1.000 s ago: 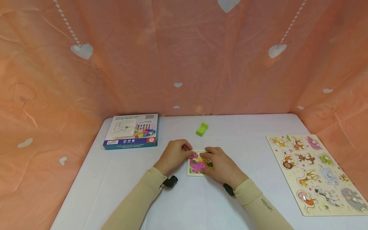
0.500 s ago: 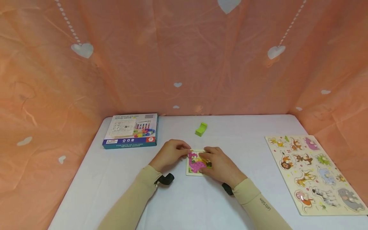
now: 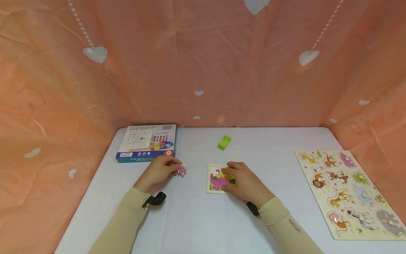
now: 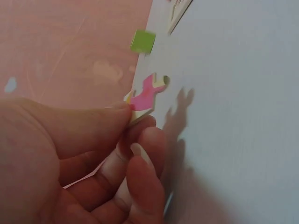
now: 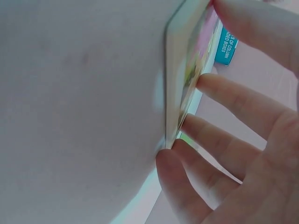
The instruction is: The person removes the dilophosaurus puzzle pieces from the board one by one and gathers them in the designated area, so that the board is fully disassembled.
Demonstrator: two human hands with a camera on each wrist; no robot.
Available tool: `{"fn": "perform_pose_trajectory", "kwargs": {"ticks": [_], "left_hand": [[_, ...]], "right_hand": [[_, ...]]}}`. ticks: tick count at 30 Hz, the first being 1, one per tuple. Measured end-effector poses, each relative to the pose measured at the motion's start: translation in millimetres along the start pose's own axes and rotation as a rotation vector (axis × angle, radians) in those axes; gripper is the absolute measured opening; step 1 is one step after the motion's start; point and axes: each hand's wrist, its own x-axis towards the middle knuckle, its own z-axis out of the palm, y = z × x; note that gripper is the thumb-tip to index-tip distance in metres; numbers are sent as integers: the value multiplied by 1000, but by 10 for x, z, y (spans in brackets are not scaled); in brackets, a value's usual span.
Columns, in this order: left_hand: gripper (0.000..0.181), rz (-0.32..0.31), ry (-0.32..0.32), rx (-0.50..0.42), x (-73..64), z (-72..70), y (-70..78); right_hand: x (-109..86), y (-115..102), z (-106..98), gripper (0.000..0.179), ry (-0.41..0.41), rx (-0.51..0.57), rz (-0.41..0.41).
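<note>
My left hand [image 3: 160,171] pinches a small pink jigsaw puzzle piece [image 3: 182,170] between thumb and fingers. In the left wrist view this puzzle piece [image 4: 145,98] stands up from the fingertips, held above the white tabletop. My right hand [image 3: 245,181] rests on a small square dinosaur puzzle [image 3: 217,182] lying on the table. Its spread fingers touch the puzzle's face and edge in the right wrist view and cover its right side. A pale gap shows at the puzzle's upper left, around the dinosaur's neck.
A green curved block [image 3: 224,142] lies behind the puzzle. At the back left sits a flat boxed toy set [image 3: 146,144], just beyond my left hand. A large wooden animal puzzle board [image 3: 349,192] lies along the right side of the table.
My left hand has lifted the pink puzzle piece out of the square puzzle and carried it left, close to the box. The right hand has stayed on the puzzle.
</note>
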Motion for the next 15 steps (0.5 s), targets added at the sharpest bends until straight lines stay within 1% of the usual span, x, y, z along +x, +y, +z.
{"fn": "perform_pose_trajectory", "kwargs": {"ticks": [3, 6, 11, 15], "left_hand": [[20, -26, 3, 22, -44, -94, -44], [21, -64, -4, 21, -69, -146, -64], [21, -108, -5, 30, -72, -156, -75], [20, -125, 13, 48, -59, -134, -82]], "right_hand": [[4, 12, 0, 59, -12, 5, 0], [10, 27, -3, 58, -20, -9, -4], [8, 46, -10, 54, -29, -10, -9], [8, 50, -14, 53, -25, -11, -11]]}}
